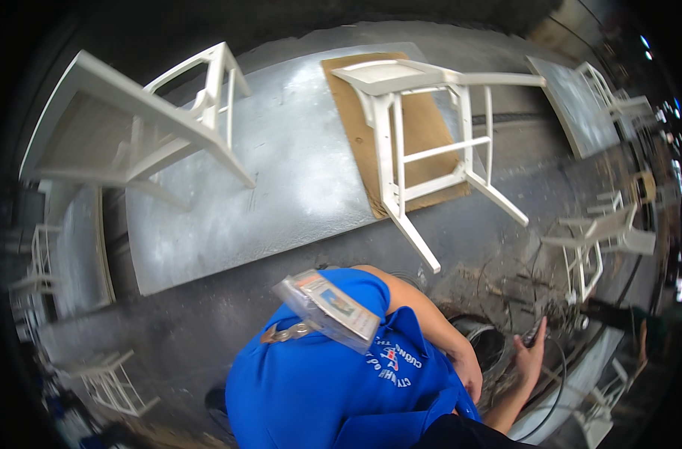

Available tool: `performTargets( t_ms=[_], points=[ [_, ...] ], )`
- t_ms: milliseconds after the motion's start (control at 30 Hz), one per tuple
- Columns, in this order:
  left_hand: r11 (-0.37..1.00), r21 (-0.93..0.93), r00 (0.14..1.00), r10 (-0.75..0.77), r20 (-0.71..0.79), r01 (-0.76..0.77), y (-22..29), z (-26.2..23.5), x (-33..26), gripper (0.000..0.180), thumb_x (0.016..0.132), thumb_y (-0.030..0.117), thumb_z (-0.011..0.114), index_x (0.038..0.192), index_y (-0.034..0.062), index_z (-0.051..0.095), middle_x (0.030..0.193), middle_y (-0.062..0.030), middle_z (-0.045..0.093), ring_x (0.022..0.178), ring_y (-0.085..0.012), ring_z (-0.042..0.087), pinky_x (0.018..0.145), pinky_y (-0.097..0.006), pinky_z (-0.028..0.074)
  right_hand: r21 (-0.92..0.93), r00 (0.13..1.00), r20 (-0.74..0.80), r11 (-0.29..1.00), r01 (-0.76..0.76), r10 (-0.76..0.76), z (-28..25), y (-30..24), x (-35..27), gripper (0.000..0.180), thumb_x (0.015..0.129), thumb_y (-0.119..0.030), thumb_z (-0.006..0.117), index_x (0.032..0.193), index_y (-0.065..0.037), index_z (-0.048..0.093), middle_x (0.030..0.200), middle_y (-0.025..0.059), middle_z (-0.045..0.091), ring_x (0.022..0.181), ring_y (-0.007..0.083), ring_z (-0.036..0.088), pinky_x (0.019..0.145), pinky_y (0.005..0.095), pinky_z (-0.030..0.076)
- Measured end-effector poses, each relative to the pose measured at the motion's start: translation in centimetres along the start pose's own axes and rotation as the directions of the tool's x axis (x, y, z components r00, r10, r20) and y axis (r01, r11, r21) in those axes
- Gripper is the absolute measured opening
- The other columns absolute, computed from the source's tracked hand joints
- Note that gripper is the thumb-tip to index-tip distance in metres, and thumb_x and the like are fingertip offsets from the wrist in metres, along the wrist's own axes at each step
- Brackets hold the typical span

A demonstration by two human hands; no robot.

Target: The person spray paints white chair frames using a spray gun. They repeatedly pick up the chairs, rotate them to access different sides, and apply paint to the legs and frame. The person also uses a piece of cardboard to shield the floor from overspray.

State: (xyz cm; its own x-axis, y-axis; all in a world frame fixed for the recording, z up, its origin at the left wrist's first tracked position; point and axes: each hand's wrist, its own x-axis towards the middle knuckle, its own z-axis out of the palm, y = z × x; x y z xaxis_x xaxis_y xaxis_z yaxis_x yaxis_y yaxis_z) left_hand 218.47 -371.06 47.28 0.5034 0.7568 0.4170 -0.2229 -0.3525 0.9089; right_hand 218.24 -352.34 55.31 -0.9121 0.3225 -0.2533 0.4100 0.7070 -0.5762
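Observation:
My right hand reaches out at the lower right, one finger stretched up and the thumb apart. Just beyond its fingertips is a blurred dark clutter of hoses and metal parts; I see nothing plainly held. My left arm bends across the blue shirt, and my left hand hangs beside a dark round container. Its fingers point down and are partly hidden. A thin black hose curves past my right hand.
A white chair lies tipped on brown cardboard over a large grey panel. Another white chair is at the left. More white chairs stand at right. A badge hangs over my shirt.

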Motion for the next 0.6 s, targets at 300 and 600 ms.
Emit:
performTargets(
  t_ms=[300, 600],
  points=[
    [0.996, 0.066, 0.986, 0.062, -0.153, -0.052, 4.2, -3.1, -6.8, 0.041, 0.102, 0.024, 0.066, 0.135, 0.0002, 0.063, 0.119, -0.0164, 0.074, 0.106, -0.0233, 0.068, 0.091, -0.041, 0.053, 0.077, 0.965, 0.252, 0.993, -0.091, 0.069, 0.2, -7.1, 12.6, 0.087, 0.085, -0.028, 0.086, 0.158, -0.006, 0.043, 0.114, 0.0131, 0.068, 0.103, 0.0187, 0.066, 0.073, 0.0272, 0.054],
    [0.974, -0.216, 0.302, -0.224, -0.926, 0.059, 0.3, -4.2, -29.5, 0.035, 0.098, 0.022, 0.068, 0.13, 0.0085, 0.069, 0.1, -0.0078, 0.077, 0.087, -0.0155, 0.073, 0.072, -0.032, 0.057, 0.891, 0.525, 0.119, 0.324, 0.318, -0.843, 4.2, -23.8, 19.0, 0.11, 0.085, -0.068, 0.073, 0.164, -0.008, 0.025, 0.147, 0.0206, 0.051, 0.13, 0.0319, 0.055, 0.089, 0.0404, 0.061]
  ],
)
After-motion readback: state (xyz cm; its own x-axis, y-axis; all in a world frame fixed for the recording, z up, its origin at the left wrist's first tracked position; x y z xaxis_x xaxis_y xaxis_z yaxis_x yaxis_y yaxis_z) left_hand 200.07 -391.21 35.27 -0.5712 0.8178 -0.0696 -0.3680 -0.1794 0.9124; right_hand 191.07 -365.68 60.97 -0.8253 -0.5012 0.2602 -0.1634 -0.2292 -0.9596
